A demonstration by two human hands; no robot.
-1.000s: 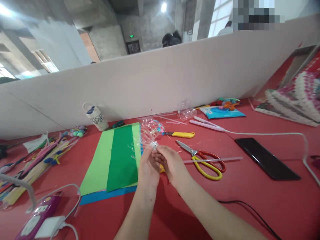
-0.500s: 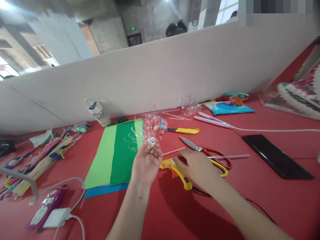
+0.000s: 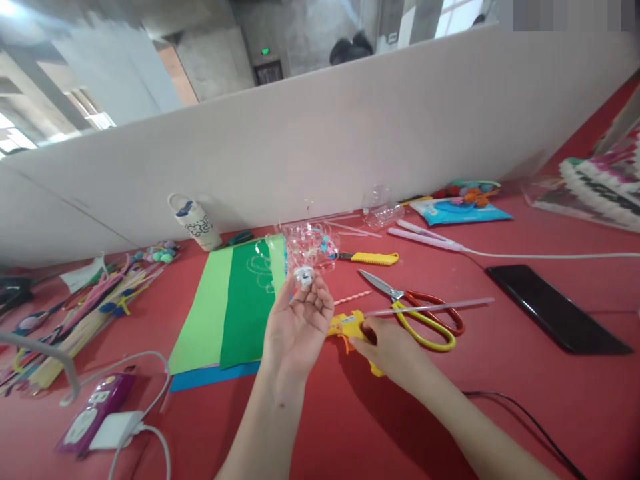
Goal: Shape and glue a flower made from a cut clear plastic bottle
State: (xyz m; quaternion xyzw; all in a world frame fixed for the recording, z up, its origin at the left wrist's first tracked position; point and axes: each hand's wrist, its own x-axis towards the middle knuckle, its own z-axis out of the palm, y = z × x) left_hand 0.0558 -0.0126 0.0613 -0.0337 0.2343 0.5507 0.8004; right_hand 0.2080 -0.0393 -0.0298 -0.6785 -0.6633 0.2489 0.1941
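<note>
Left hand (image 3: 299,320): palm up, fingers curled, thumb and fingertips pinching the white end (image 3: 304,275) of a clear plastic piece (image 3: 307,243). The piece lies beyond the fingertips, at the right edge of the paper stack; thin, clear curled strips spread from it over the green sheet (image 3: 245,313). Its exact outline is hard to read against the background.

Right hand (image 3: 400,353): palm down, partly closed, thumb and fingers gripping the rear of a yellow glue gun (image 3: 345,325). Nozzle end points left, toward the left hand; orange trigger visible below the body. Cannot tell whether the gun is clear of the red counter (image 3: 340,433) or resting on it.

A translucent stick (image 3: 460,305) extends right from behind the gun, across the handles of the scissors (image 3: 427,328); whether it is seated in the gun cannot be told. Scissors: blades toward upper left, one red handle, one yellow.

A twisted pink stick (image 3: 355,297) lies just beyond the gun. Yellow cutter (image 3: 374,258) farther back, near the plastic piece. Black phone (image 3: 555,307) at right, well apart from both hands; pink flat iron (image 3: 430,237) behind it.
</note>
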